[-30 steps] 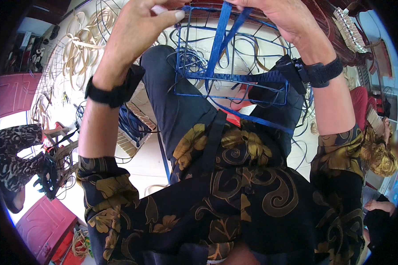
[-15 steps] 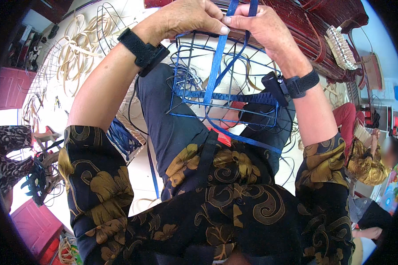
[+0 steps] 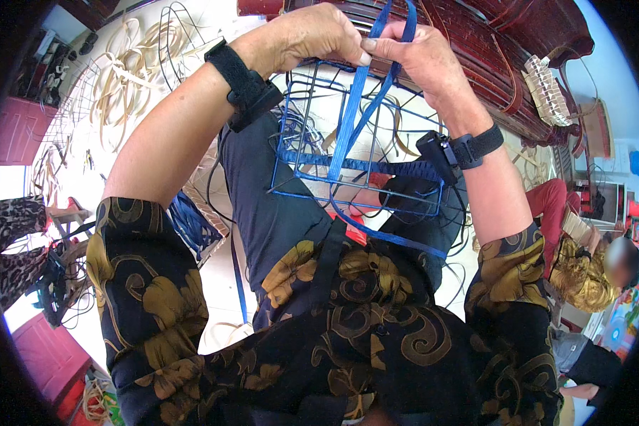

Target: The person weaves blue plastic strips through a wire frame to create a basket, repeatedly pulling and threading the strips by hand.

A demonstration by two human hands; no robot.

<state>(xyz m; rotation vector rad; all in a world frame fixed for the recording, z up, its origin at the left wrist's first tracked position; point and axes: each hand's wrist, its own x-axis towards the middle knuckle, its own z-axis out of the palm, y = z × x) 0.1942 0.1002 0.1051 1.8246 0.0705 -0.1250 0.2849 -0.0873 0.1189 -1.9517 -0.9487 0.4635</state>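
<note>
High in the picture, my left hand [image 3: 318,41] has its fingertips pinched on a flat blue strap [image 3: 346,124], close beside my right thumb. My right hand [image 3: 426,58] grips the doubled strap too, its thumb across it and one length looping up above the fingers. Below them a wire basket frame [image 3: 302,193], partly wrapped in dark blue strap, rests over my knees. The strap runs down through the frame, and another length curves along its lower side toward the right. Black wrist devices are strapped on both forearms.
Pale strap coils [image 3: 138,74] and a bundle of blue straps [image 3: 193,224] lie left. A dark red wooden bench [image 3: 508,46] is ahead, with a pale woven piece [image 3: 547,92]. A co-worker in gold [image 3: 575,277] sits right; a person in patterned trousers [image 3: 11,227] is left.
Since a second ago my left hand has moved right, meeting my right hand on the strap. In the last half second both hands and the frame have lowered slightly in the picture.
</note>
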